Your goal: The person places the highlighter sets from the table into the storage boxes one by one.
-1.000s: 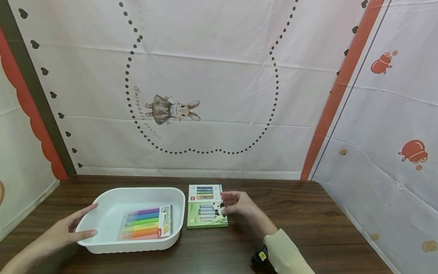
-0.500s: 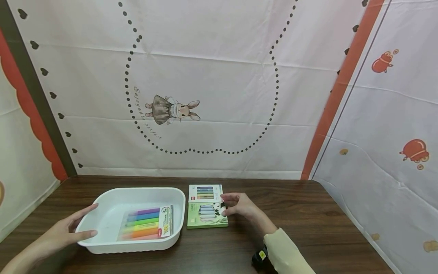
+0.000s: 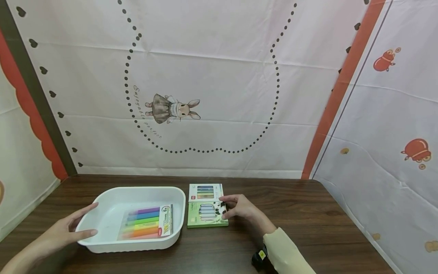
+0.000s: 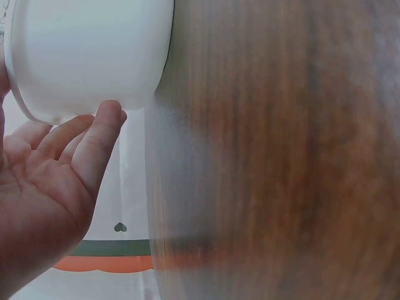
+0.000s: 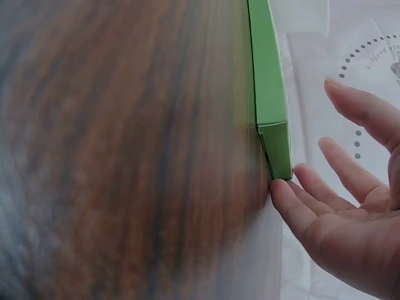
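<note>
In the head view, my left hand (image 3: pixel 65 230) grips the left end of a white plastic basin (image 3: pixel 102 245), thumb and index finger over the rim. The left wrist view has its other fingers (image 4: pixel 107 119) against the outer wall. Inside the basin lies a clear pack of coloured markers (image 3: pixel 142 224). To its right, a green box with a panda and pens printed on it (image 3: pixel 195 217) lies in front of a white box with coloured sticks pictured (image 3: pixel 193 193). My right hand (image 3: pixel 244 209) is at the boxes' right edge, fingertips touching the green box's corner, thumb above it.
Everything sits on a dark brown wooden table (image 3: pixel 301 228). A white printed cloth (image 3: pixel 219 95) hangs behind its far edge and along both sides. A black strap device (image 3: pixel 259 259) is on the right wrist, beside a pale yellow sleeve (image 3: pixel 287 251).
My right hand has shifted slightly toward me along the boxes' right edge, its thumb now lower beside the green box. The left hand, basin and boxes have stayed in place.
</note>
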